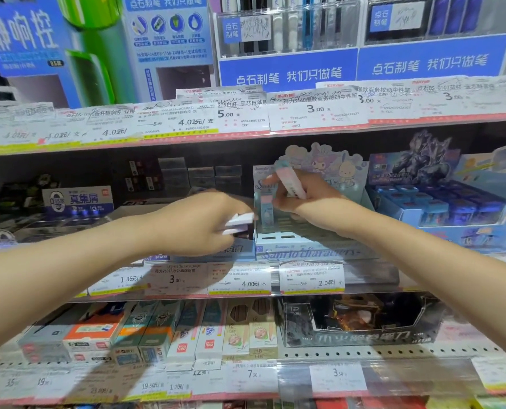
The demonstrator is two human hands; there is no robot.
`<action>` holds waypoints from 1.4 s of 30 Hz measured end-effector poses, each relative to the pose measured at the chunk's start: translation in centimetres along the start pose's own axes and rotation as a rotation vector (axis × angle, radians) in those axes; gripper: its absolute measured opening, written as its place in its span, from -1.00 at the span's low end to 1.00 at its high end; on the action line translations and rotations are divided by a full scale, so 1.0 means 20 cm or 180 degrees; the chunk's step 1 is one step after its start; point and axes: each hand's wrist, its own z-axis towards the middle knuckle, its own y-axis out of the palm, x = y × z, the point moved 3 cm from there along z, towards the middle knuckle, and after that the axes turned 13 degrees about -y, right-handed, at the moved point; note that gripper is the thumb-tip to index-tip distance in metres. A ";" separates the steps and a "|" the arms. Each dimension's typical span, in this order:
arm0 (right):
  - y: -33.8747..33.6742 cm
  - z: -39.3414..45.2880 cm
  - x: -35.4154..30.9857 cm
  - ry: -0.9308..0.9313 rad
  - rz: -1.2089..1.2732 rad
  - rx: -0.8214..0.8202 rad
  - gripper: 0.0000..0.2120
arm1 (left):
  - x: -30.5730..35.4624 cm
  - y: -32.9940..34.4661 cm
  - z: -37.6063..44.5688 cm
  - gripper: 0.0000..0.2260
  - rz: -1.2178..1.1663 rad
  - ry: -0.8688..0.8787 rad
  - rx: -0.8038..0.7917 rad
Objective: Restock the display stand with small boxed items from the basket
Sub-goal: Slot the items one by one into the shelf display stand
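Head view: person is reaching both arms into the middle shelf point(245, 290) of a stationery rack, working at the pale blue display stand point(301, 243) with cartoon characters on its backboard.
Right hand: right hand point(301, 199) has its fingers curled round a small pink-and-white boxed item point(290, 184), held tilted just above the stand's back-left corner.
Left hand: left hand point(204, 222) grips a couple of white boxed items point(240, 222), a bit blurry, right at the stand's left edge.
Already in: one box point(265, 214) stands upright in the back-left slot, touching the stand's left wall.
Still open: rows of slots point(293, 228) toward the front edge look unfilled, though the right arm hides part of them.
Basket: not in frame, so no telling how much stock is left.
Progress guess: looks like early days, one in, a handful in hand, most of the stand to go.
Neighbours: darker blue tray of boxes point(452, 208) sits just beside the stand on the right; price tags point(310, 278) line the shelf's front edge.
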 end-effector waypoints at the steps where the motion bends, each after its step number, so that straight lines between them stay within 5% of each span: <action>1: 0.00 -0.01 -0.02 -0.0037 0.0271 0.0023 -0.87 | 0.00 -0.01 0.00 -0.85 -0.0227 -0.0120 0.0192; 8: 0.00 -0.09 -0.10 0.0669 0.1387 -0.0761 -0.70 | 0.06 -0.02 0.00 -0.65 -0.2362 -0.1223 0.0426; 14: 0.05 -0.11 -0.13 0.0331 0.0301 -0.0631 -0.90 | 0.11 -0.01 0.02 -0.60 -0.3398 -0.1248 0.0525; 19: 0.08 -0.11 -0.14 -0.0201 -0.0182 -0.0682 -0.74 | 0.10 0.02 0.03 -0.63 -0.3302 -0.1604 0.0530; 27: 0.04 -0.16 -0.15 -0.0163 0.0913 -0.0931 -0.65 | 0.03 -0.02 0.00 -0.52 -0.2652 -0.1773 0.0030; 34: 0.00 -0.13 -0.16 -0.0200 0.0675 -0.0597 -0.93 | 0.05 -0.07 0.00 -0.47 -0.1875 -0.1813 0.0009; 36: 0.00 -0.12 -0.14 -0.0203 0.0450 -0.0595 -0.72 | 0.05 -0.07 0.02 -0.46 -0.1907 -0.1809 0.0154; 39: -0.03 -0.10 -0.14 -0.0190 0.0459 -0.0505 -0.79 | 0.03 -0.08 0.03 -0.59 -0.2099 -0.1704 0.0456; 42: -0.06 -0.08 -0.12 -0.0232 0.0348 -0.0316 -0.70 | 0.01 -0.09 0.02 -0.82 -0.1404 -0.1138 0.0278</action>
